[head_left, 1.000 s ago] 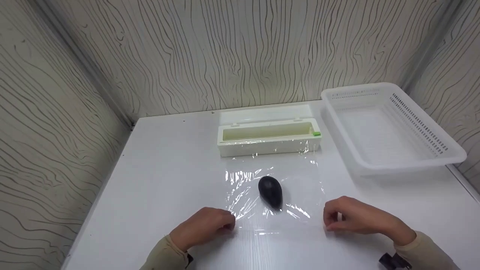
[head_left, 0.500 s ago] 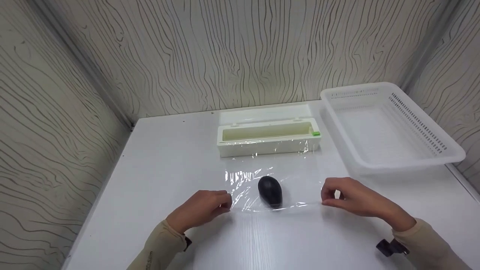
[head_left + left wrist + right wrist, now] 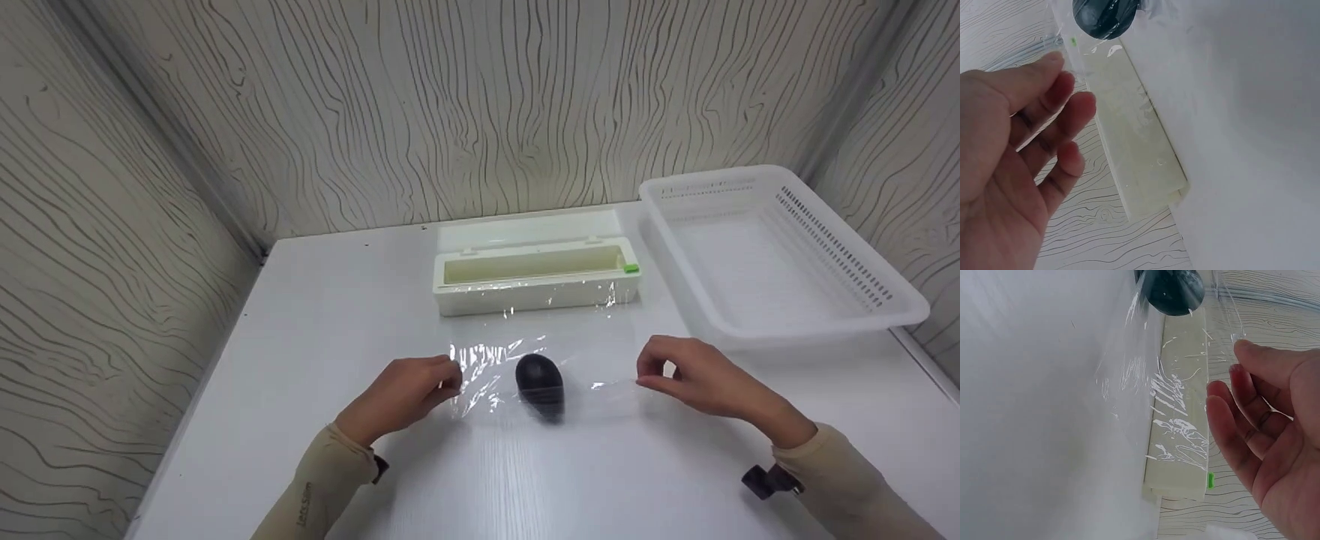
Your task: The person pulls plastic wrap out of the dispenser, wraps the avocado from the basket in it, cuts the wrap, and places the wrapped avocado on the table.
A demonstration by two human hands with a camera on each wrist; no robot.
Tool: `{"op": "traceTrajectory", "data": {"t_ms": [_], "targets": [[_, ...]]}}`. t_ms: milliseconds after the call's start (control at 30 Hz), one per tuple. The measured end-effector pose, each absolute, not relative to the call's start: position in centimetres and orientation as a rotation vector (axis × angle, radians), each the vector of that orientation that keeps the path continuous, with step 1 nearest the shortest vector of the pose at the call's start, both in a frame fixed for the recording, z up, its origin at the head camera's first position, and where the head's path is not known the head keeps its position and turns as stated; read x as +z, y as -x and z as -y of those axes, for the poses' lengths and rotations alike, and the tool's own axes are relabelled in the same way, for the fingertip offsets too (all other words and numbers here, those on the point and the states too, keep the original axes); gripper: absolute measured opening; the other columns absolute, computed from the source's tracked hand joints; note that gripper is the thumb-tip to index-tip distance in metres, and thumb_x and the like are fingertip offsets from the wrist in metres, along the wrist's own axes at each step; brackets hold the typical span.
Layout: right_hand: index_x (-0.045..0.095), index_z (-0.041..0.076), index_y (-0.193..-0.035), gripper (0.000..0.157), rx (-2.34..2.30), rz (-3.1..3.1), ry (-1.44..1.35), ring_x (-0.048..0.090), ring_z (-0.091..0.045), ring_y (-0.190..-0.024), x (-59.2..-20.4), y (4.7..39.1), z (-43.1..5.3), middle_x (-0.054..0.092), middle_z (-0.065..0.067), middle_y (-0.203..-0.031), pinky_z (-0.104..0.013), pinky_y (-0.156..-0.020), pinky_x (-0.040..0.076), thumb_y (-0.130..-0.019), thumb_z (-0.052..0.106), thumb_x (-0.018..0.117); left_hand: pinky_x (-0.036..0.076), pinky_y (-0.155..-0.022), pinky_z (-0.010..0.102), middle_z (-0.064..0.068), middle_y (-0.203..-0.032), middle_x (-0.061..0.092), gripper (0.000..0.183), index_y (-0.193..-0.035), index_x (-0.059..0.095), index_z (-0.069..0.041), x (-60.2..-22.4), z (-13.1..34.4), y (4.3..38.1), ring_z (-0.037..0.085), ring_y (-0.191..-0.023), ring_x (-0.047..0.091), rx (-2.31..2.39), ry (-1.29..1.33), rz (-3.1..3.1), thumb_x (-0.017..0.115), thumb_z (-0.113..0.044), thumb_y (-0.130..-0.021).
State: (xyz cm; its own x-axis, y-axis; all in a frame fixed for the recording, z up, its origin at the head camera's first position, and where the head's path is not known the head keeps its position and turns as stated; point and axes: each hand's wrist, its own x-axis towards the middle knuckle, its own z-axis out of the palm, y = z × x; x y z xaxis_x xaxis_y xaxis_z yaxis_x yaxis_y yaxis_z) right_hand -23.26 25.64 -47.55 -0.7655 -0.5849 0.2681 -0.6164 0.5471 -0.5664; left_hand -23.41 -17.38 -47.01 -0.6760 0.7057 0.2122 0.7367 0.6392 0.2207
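Observation:
A sheet of clear cling film (image 3: 480, 367) runs from the front of a white cling film dispenser box (image 3: 536, 296) toward me. On it lies a smooth, dark, egg-shaped object (image 3: 538, 375), perhaps an avocado; its near part shows through the raised film edge. My left hand (image 3: 405, 394) pinches the film's left front corner between thumb and fingers. At the opposite corner my right hand (image 3: 697, 375) pinches the film, and the right wrist view shows the gathered film (image 3: 1237, 337) at the thumb tip. The film stretches between both hands, above the table.
The dispenser's lid (image 3: 529, 229) stands open at the back, with a green slider (image 3: 631, 268) at its right end. To the right sits a white perforated plastic basket (image 3: 810, 326). Wood-patterned panels (image 3: 450, 112) wall the white table (image 3: 315, 330).
Both hands have lifted the film's front edge off the table and carried it away from me, folding it over the near part of the dark object. The box and basket stay put.

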Motion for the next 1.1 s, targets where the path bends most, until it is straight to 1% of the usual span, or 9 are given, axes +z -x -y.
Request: {"op": "traceTrajectory", "data": {"t_ms": [133, 200, 333, 433, 700, 867, 1100], "targets": [[0.058, 0.026, -0.083, 0.016, 0.992, 2.75, -0.996, 0.054, -0.002, -0.074, -47.7, 23.8, -25.5, 0.057, 0.017, -0.079, -0.02, -0.058, 0.046, -0.088, 0.017, 0.07, 0.046, -0.061, 0.019, -0.013, -0.08, 0.057, 0.011, -0.086, 0.059, -0.019, -47.2, 17.2, 24.2, 0.0, -0.069, 0.051, -0.43, 1.195, 2.725, 0.067, -0.014, -0.09], [0.058, 0.026, -0.083, 0.014, 0.976, 2.789, -0.961, 0.055, -0.002, -0.075, -47.7, 24.1, -25.4, 0.058, 0.017, -0.079, -0.02, -0.059, 0.047, -0.089, 0.019, 0.069, 0.046, -0.061, 0.019, -0.013, -0.08, 0.057, 0.01, -0.087, 0.059, -0.019, -47.3, 17.2, 24.5, 0.0, -0.069, 0.052, -0.429, 1.184, 2.726, 0.067, -0.015, -0.09], [0.06, 0.021, -0.084, 0.01, 0.959, 2.853, -0.89, 0.055, -0.003, -0.076, -47.9, 24.6, -25.3, 0.059, 0.016, -0.079, -0.021, -0.06, 0.047, -0.09, 0.024, 0.067, 0.046, -0.061, 0.02, -0.013, -0.081, 0.057, 0.009, -0.088, 0.059, -0.019, -47.4, 17.3, 25.0, 0.001, -0.069, 0.051, -0.45, 1.16, 2.755, 0.067, -0.016, -0.09], [0.061, 0.019, -0.085, 0.009, 0.954, 2.868, -0.861, 0.056, -0.003, -0.076, -48.0, 24.9, -25.2, 0.059, 0.016, -0.079, -0.021, -0.06, 0.047, -0.09, 0.023, 0.068, 0.046, -0.062, 0.02, -0.013, -0.082, 0.056, 0.007, -0.09, 0.059, -0.019, -47.4, 17.4, 25.4, 0.002, -0.07, 0.051, -0.467, 1.132, 2.796, 0.065, -0.019, -0.092], [0.059, 0.025, -0.083, 0.014, 0.937, 2.879, -0.823, 0.055, -0.003, -0.074, -48.7, 25.7, -24.7, 0.06, 0.015, -0.076, -0.021, -0.06, 0.045, -0.087, 0.018, 0.07, 0.047, -0.063, 0.02, -0.013, -0.084, 0.057, 0.008, -0.09, 0.058, -0.02, -48.1, 17.7, 26.4, 0.002, -0.072, 0.052, -0.507, 1.097, 2.829, 0.065, -0.017, -0.092], [0.058, 0.025, -0.083, 0.015, 0.949, 2.861, -0.845, 0.056, -0.002, -0.072, -49.3, 26.1, -24.7, 0.063, 0.011, -0.075, -0.021, -0.059, 0.043, -0.087, 0.017, 0.07, 0.047, -0.064, 0.021, -0.013, -0.085, 0.058, 0.007, -0.092, 0.059, -0.02, -48.6, 17.8, 26.9, 0.003, -0.073, 0.053, -0.539, 1.079, 2.868, 0.065, -0.017, -0.092], [0.06, 0.023, -0.083, 0.013, 0.956, 2.864, -0.874, 0.055, -0.002, -0.071, -49.7, 26.5, -24.6, 0.061, 0.013, -0.075, -0.021, -0.059, 0.043, -0.088, 0.017, 0.07, 0.047, -0.065, 0.022, -0.014, -0.085, 0.058, 0.003, -0.093, 0.06, -0.02, -49.3, 17.8, 27.5, 0.003, -0.074, 0.053, -0.568, 1.053, 2.908, 0.063, -0.02, -0.093]]}}
